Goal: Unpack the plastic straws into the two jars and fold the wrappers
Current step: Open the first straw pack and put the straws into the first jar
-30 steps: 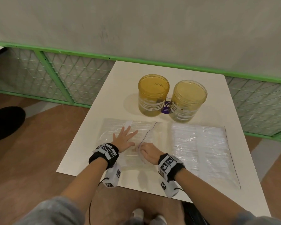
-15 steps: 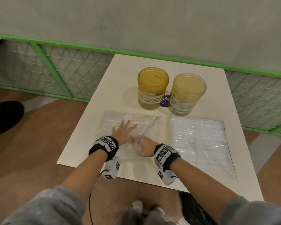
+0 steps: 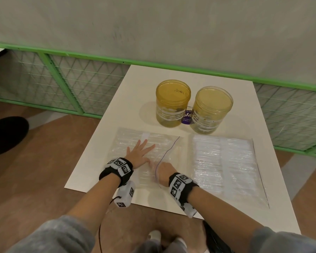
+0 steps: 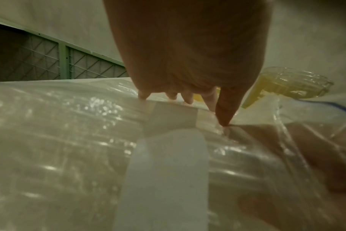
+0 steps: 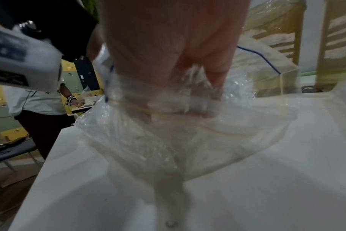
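Observation:
Two clear wrappers of straws lie flat on the white table (image 3: 171,75). My left hand (image 3: 141,152) presses the left wrapper (image 3: 159,143) down, its fingers straight and spread (image 4: 188,54). My right hand (image 3: 164,170) is at this wrapper's blue-lined mouth. In the right wrist view its fingers (image 5: 188,100) are inside the bag (image 5: 148,140), curled round clear straws seen through the plastic. The right wrapper (image 3: 224,165) lies untouched. Two yellow jars (image 3: 172,103) (image 3: 211,110) stand just behind the wrappers.
A purple label (image 3: 187,116) shows between the jars. A green mesh fence (image 3: 71,92) runs behind and beside the table. A black shoe (image 3: 5,134) is on the floor at left. The table's near edge lies under my wrists. Another person (image 5: 39,100) stands beyond the table.
My right hand has pushed a little further left into the bag's mouth, and the blue-lined edge has straightened. My left hand has stayed flat on the wrapper.

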A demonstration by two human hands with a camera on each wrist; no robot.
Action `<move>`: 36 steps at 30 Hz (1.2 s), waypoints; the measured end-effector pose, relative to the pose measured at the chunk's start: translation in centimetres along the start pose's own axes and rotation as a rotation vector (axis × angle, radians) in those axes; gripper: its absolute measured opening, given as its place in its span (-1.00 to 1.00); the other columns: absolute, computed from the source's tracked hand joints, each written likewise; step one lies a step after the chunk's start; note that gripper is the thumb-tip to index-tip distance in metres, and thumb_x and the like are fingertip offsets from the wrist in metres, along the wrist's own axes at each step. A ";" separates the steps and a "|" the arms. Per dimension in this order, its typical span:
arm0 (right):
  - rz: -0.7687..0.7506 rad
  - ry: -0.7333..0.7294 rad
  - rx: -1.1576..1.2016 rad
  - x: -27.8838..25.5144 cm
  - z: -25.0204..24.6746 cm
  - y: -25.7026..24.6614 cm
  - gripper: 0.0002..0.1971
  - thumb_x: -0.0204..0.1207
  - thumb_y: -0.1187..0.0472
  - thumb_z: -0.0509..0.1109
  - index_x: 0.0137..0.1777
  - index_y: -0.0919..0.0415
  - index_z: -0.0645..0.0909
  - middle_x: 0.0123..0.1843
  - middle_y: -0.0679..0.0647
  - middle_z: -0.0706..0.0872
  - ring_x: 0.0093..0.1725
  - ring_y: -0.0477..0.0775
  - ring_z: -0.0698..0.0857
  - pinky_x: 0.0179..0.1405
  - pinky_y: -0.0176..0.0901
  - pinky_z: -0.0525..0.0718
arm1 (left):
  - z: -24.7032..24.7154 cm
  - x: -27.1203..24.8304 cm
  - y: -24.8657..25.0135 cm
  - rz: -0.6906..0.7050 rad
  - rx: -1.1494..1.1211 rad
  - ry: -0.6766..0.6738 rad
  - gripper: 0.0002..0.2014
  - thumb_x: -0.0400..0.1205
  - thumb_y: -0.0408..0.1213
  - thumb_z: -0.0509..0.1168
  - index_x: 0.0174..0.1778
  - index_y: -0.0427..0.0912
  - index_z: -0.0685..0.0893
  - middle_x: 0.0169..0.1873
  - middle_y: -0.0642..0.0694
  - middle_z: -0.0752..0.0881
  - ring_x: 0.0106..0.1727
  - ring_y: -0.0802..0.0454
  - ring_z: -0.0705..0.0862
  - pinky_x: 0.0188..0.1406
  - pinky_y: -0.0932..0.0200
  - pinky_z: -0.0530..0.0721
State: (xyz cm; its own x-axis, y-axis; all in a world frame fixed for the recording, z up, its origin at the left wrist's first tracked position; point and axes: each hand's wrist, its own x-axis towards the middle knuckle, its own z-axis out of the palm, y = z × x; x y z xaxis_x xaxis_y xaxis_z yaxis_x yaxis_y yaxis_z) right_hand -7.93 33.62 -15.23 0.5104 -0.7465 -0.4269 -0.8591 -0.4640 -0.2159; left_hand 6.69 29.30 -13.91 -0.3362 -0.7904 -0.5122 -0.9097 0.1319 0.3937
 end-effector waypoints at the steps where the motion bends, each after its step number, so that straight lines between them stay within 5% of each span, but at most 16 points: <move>1: 0.004 -0.017 0.034 -0.1 -0.2 0.1 -0.45 0.63 0.11 0.22 0.56 0.26 0.18 0.33 0.28 0.58 0.24 0.30 0.61 0.25 0.11 0.56 | 0.1 0.0 0.0 0.001 0.001 0.000 -0.37 0.68 -0.13 0.13 0.60 0.24 -0.03 0.65 0.02 -0.22 0.65 -0.06 -0.32 0.53 -0.36 -0.28; 3: 0.023 -0.009 0.016 -0.2 -0.7 0.3 -0.45 0.63 0.02 0.23 0.54 0.23 0.22 0.28 0.26 0.62 0.21 0.30 0.63 0.21 0.06 0.57 | 0.2 0.1 -0.1 0.004 -0.004 0.007 -0.38 0.68 -0.11 0.14 0.60 0.23 -0.03 0.65 0.01 -0.22 0.65 -0.06 -0.32 0.53 -0.36 -0.29; 7: 0.058 0.061 -0.142 -0.8 -1.5 1.0 -0.66 0.61 0.30 0.16 0.37 0.29 0.40 0.15 0.25 0.68 0.09 0.29 0.66 -0.06 -0.03 0.48 | 0.1 0.0 -0.4 0.021 -0.036 0.017 -0.41 0.70 -0.13 0.11 0.60 0.23 0.00 0.65 0.02 -0.21 0.65 -0.05 -0.32 0.54 -0.35 -0.31; 9: 0.076 0.058 -0.167 -1.6 -1.9 1.8 -0.72 0.58 0.28 0.21 0.26 0.31 0.45 0.10 0.24 0.68 0.06 0.29 0.66 -0.12 -0.04 0.43 | 0.1 -0.1 -0.4 0.027 -0.045 0.010 -0.44 0.72 -0.14 0.08 0.60 0.22 0.02 0.65 0.02 -0.20 0.65 -0.04 -0.31 0.54 -0.34 -0.31; 14: 0.171 0.023 -0.120 -3.5 -3.1 5.2 -0.56 0.57 0.05 0.25 0.39 0.18 0.36 0.13 0.18 0.67 0.10 0.24 0.65 0.03 0.00 0.53 | 0.0 -0.5 -0.3 0.022 -0.106 0.032 -0.46 0.71 -0.07 0.07 0.59 0.25 0.04 0.66 0.03 -0.17 0.65 -0.03 -0.30 0.55 -0.35 -0.31; 20: 0.210 -0.056 0.046 -3.2 -6.0 5.8 -0.42 0.45 0.00 0.42 0.43 0.15 0.41 0.29 0.17 0.59 0.23 0.21 0.60 0.12 -0.06 0.54 | 1.2 -0.4 0.7 0.078 0.070 -0.036 -0.08 0.35 0.31 0.38 0.54 0.45 -0.04 0.62 -0.03 -0.34 0.60 -0.20 -0.44 0.42 -0.49 -0.37; 23: 0.192 -0.069 0.269 -2.8 -7.3 5.8 -0.43 0.35 0.09 0.54 0.36 0.14 0.48 0.24 0.18 0.60 0.08 0.18 0.66 -0.04 -0.12 0.60 | 1.6 0.0 1.0 0.050 0.123 0.033 -0.30 0.52 0.17 0.31 0.56 0.27 0.18 0.64 -0.05 -0.26 0.63 -0.21 -0.36 0.44 -0.55 -0.21; 25: 0.203 0.006 0.515 -3.3 -7.3 6.8 -0.44 0.28 0.12 0.61 0.29 0.06 0.54 0.15 0.14 0.64 -0.09 0.13 0.73 -0.14 -0.20 0.67 | 1.9 -0.1 1.0 0.029 0.103 0.082 -0.40 0.59 0.09 0.25 0.55 0.14 0.26 0.65 -0.03 -0.21 0.64 -0.18 -0.32 0.46 -0.54 -0.17; 27: 0.227 0.200 0.764 -4.3 -6.4 7.6 -0.33 0.17 0.09 0.69 0.29 0.00 0.52 0.11 0.09 0.63 0.00 0.08 0.71 -0.07 -0.27 0.65 | 2.0 -0.3 1.0 0.018 0.057 0.108 -0.43 0.62 0.05 0.23 0.55 0.04 0.29 0.65 -0.01 -0.18 0.65 -0.15 -0.31 0.48 -0.51 -0.18; 29: 0.290 0.422 0.965 -5.0 -4.9 7.4 -0.17 0.13 0.09 0.71 0.40 -0.02 0.39 0.12 0.02 0.56 0.09 0.00 0.64 0.00 -0.35 0.57 | 1.8 -0.4 1.1 0.005 -0.032 0.138 -0.45 0.64 -0.01 0.23 0.54 -0.06 0.33 0.66 0.01 -0.12 0.66 -0.11 -0.28 0.50 -0.48 -0.21; 31: 0.365 0.581 1.161 -5.0 -3.3 6.5 -0.06 0.17 0.11 0.70 0.49 -0.03 0.23 0.14 -0.05 0.52 -0.02 -0.13 0.67 -0.09 -0.46 0.60 | 1.6 -0.5 1.1 -0.005 -0.118 0.167 -0.48 0.64 -0.06 0.24 0.51 -0.13 0.38 0.66 0.03 -0.07 0.66 -0.08 -0.26 0.51 -0.45 -0.24; 34: 0.441 0.605 1.265 -4.0 -1.3 5.7 -0.07 0.14 0.02 0.70 0.48 -0.03 0.27 0.10 0.01 0.68 0.04 0.00 0.73 0.08 -0.06 0.74 | 1.7 -0.4 1.0 -0.007 -0.167 0.192 -0.49 0.62 -0.08 0.27 0.49 -0.14 0.41 0.65 0.04 -0.03 0.66 -0.07 -0.24 0.51 -0.44 -0.27; 36: 0.422 0.556 1.201 -3.7 -0.9 5.3 -0.12 0.16 0.01 0.69 0.46 0.01 0.33 0.07 0.00 0.70 0.10 0.01 0.71 0.14 -0.07 0.71 | 1.9 -0.4 1.0 0.001 -0.142 0.205 -0.49 0.62 -0.09 0.27 0.49 -0.12 0.41 0.65 0.04 -0.03 0.66 -0.09 -0.24 0.51 -0.46 -0.24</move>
State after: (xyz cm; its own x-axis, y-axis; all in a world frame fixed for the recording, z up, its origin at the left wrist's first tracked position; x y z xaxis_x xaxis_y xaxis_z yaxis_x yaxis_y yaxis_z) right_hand -14.34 33.48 -14.02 -0.0887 -0.9474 -0.3075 -0.3110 0.3196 -0.8950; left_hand 5.45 30.87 -14.81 -0.2671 -0.8971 -0.3519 -0.8615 0.0586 0.5044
